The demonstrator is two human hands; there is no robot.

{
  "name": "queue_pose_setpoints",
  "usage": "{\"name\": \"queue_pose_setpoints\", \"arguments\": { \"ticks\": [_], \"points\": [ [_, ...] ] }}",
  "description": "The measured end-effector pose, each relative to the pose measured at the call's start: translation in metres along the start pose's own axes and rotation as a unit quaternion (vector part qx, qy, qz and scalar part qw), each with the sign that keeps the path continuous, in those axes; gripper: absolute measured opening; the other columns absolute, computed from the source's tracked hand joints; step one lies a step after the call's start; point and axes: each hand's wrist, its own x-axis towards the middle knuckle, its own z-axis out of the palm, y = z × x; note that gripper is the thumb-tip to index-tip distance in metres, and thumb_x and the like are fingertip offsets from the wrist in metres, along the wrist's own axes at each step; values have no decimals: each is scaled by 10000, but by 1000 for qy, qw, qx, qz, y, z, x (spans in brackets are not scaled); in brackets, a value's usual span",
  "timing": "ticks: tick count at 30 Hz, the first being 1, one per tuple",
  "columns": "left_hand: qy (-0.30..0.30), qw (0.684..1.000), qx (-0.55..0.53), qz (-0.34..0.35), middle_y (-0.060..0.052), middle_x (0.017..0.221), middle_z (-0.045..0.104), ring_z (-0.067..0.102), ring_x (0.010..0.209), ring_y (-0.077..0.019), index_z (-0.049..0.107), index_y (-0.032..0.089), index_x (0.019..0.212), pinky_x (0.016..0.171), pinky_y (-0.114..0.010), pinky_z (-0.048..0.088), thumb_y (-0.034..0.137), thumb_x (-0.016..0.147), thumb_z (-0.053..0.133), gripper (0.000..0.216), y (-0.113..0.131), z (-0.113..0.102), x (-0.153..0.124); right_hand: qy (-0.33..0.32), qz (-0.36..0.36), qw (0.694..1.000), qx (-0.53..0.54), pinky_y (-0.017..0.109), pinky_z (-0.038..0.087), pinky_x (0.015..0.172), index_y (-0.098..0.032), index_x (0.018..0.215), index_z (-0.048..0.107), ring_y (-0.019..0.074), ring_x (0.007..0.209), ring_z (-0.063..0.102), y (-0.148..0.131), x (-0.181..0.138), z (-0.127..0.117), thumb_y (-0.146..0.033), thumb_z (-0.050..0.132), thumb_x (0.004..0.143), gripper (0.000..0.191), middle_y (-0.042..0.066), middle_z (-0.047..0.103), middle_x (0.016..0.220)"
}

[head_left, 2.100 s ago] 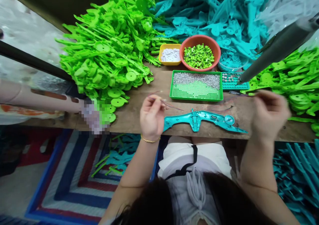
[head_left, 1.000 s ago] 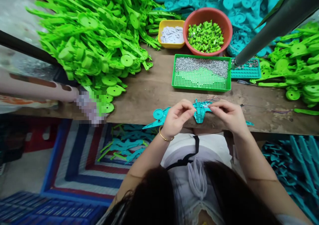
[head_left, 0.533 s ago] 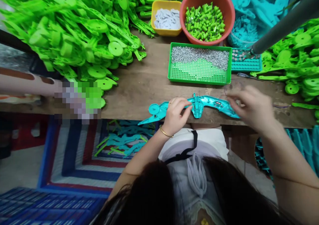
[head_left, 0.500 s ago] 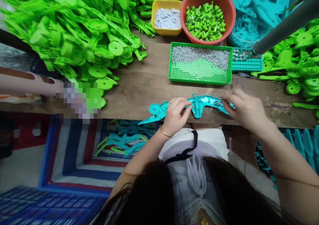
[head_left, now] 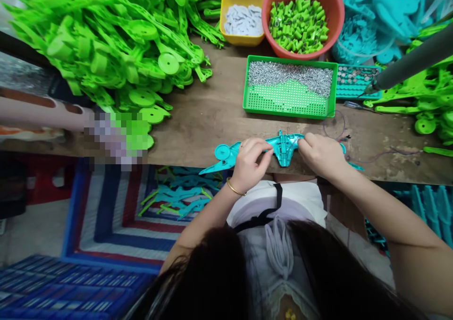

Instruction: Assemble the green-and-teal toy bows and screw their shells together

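Note:
A turquoise, bow-shaped plastic shell (head_left: pixel 284 151) lies along the bench's near edge, its ribbed inside facing up. My left hand (head_left: pixel 252 163) grips its left half, thumb and forefinger curled at the edge beside the middle section. Over the right half is my right hand (head_left: pixel 321 155), its fingers pinched together just right of the middle section and covering part of the shell. What the right fingertips hold is hidden. Thin dark wire (head_left: pixel 344 122) loops out behind the right hand and trails to the right across the wood.
Beyond the shell stands a green tray (head_left: pixel 290 113) of screws. Behind it are a yellow tub (head_left: pixel 242 40) of white pieces and a red bowl (head_left: pixel 338 15) of green parts. Green plastic parts (head_left: pixel 141 65) heap at left. A grey bar (head_left: pixel 410 58) slants in from the right.
My right hand has moved left along the shell, toward its middle, uncovering the shell's right tip. My left hand keeps its hold. The view has shifted slightly.

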Motion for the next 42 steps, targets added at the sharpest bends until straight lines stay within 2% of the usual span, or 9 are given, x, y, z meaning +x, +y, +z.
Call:
{"name": "queue_pose_setpoints", "arguments": {
  "ticks": [3, 6, 9, 12, 17, 23, 29, 36, 42],
  "points": [
    [8, 1000, -1, 0, -51, 910, 687, 627, 914, -169, 643, 178, 916, 849, -339, 494, 205, 937, 568, 83, 0, -2, 0, -35, 23, 999, 33, 318, 159, 550, -160, 814, 658, 161, 633, 485, -7, 2, 0, -193, 370, 966, 327, 74, 589, 716],
    [0, 1000, 1, -10, -51, 912, 685, 623, 921, -170, 643, 179, 915, 860, -343, 493, 211, 941, 556, 96, 0, -3, -1, -78, 86, 988, 100, 313, 189, 551, -162, 865, 670, 167, 671, 548, -9, 3, -3, -272, 386, 969, 322, 90, 644, 795],
    [-24, 999, 28, -31, -65, 969, 672, 617, 968, -183, 654, 188, 931, 895, -364, 495, 246, 945, 551, 119, -2, -2, -1, -105, 150, 968, 170, 306, 247, 570, -176, 922, 673, 197, 741, 604, -6, 5, -4, -319, 459, 932, 256, 91, 689, 880],
    [-56, 996, 64, -28, -93, 1071, 652, 585, 1068, -225, 669, 191, 946, 963, -416, 470, 282, 927, 574, 133, -4, 0, 1, -126, 174, 952, 220, 307, 311, 620, -180, 913, 676, 222, 799, 632, 2, 8, -3, -301, 494, 909, 218, 91, 711, 887],
    [-109, 990, 94, -11, -108, 1194, 621, 522, 1195, -269, 675, 193, 986, 1038, -462, 415, 291, 904, 604, 146, -6, 5, 5, -129, 213, 943, 222, 314, 333, 645, -172, 901, 677, 236, 810, 638, 10, 10, -3, -292, 491, 903, 222, 108, 724, 922],
    [-114, 988, 102, 5, -115, 1190, 617, 530, 1186, -277, 676, 178, 978, 1030, -462, 428, 283, 894, 624, 144, -9, 8, 5, -119, 201, 934, 271, 305, 342, 660, -162, 882, 690, 213, 764, 615, 7, 12, -3, -288, 497, 900, 232, 89, 700, 829],
    [-134, 985, 107, -5, -117, 1199, 610, 528, 1191, -278, 668, 178, 974, 1034, -463, 433, 284, 885, 639, 142, -11, 9, 4, -142, 195, 895, 376, 268, 338, 618, -185, 858, 707, 155, 635, 551, 2, 18, -2, -306, 564, 878, 189, 31, 667, 726],
    [-188, 974, 124, -31, -118, 1246, 602, 503, 1230, -282, 671, 189, 940, 1052, -472, 410, 285, 905, 598, 126, -8, 8, 9, -151, 186, 920, 312, 291, 351, 669, -186, 951, 705, 210, 816, 644, -9, 18, -1, -318, 527, 923, 223, 81, 726, 902],
    [-229, 954, 191, -34, -146, 1300, 579, 467, 1271, -329, 654, 172, 911, 1063, -502, 388, 227, 838, 611, 102, 5, 14, 18, -170, 192, 925, 280, 298, 351, 660, -180, 946, 689, 222, 839, 663, -11, 19, -4, -337, 507, 940, 240, 93, 737, 923]
  ]
}}
